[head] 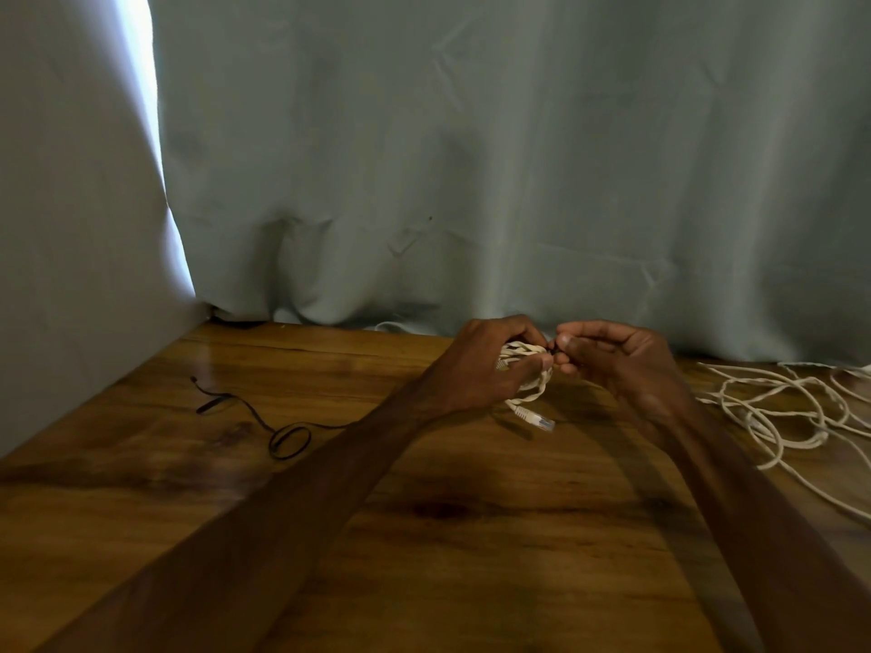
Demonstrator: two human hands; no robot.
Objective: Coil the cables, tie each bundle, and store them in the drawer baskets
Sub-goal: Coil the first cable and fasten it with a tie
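We see a dim scene; daylight glows through the curtain [471,157] gap, far left; forearms blur below it.

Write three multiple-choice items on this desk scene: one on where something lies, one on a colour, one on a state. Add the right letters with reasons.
1. Where does the loose, uncoiled white cable lie?
A. On the table's right side
B. On the table's left side
C. Hanging from the curtain

2. What colour is the thin cord lying left of the arms?
A. Red
B. Black
C. Yellow

3. What state is the cable bundle in?
A. Lying untouched on the table
B. Stored in a basket
C. Held in the hands above the table

Answers:
1. A: the loose white cable sprawls on the wooden table at the right edge of the view.
2. B: the thin cord is black against the wood.
3. C: the left hand grips the cable bundle, while the right hand pinches at its top; one plug dangles below.
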